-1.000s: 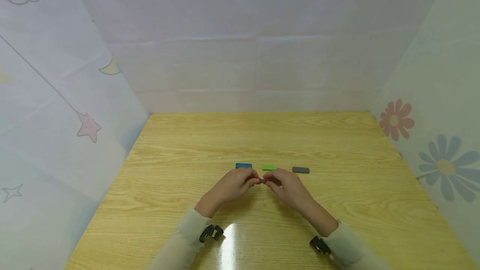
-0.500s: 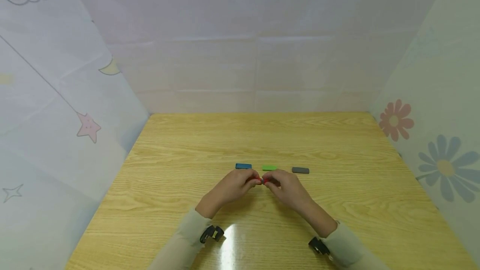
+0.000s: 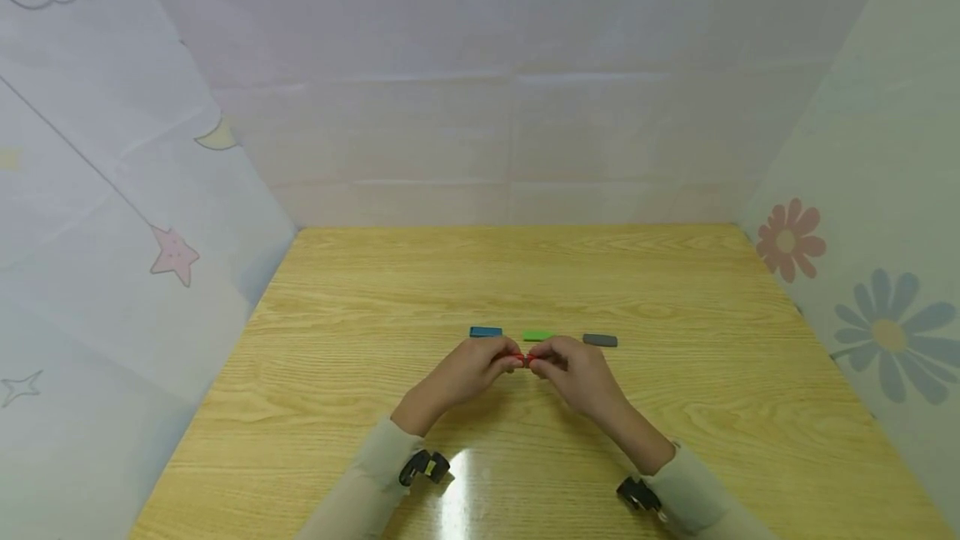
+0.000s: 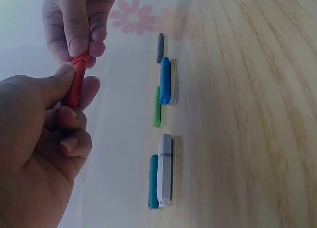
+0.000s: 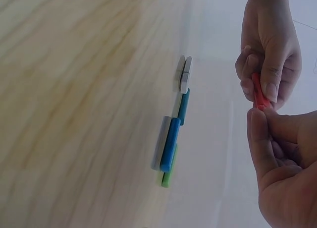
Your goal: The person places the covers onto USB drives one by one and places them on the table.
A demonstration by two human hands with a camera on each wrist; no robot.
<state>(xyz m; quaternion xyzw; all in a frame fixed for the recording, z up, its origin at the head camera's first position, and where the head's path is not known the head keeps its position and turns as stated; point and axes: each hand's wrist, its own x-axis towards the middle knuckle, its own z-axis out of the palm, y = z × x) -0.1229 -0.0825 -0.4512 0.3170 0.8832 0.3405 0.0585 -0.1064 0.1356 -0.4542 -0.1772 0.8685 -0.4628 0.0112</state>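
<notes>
Both hands meet over the table, raised above its surface. They hold a small red stick (image 4: 76,83) made of two parts in line. My left hand (image 3: 471,369) pinches one end between thumb and fingers. The other end is pinched by my right hand (image 3: 581,373). In the right wrist view the red stick (image 5: 259,91) is largely covered by the fingers, and the fingertips of the two hands almost touch. Its exact kind is hard to tell at this size.
On the wooden table (image 3: 517,273) lie a teal stick (image 3: 486,332), a green stick (image 3: 537,336) and a grey stick (image 3: 600,340). A white stick (image 4: 165,168) and a blue stick (image 4: 166,82) show only in the wrist views. Patterned walls enclose the table.
The grey-blue gap between the two red parts has narrowed until the parts appear to meet. The hands have drawn slightly closer together; the sticks on the table stay put.
</notes>
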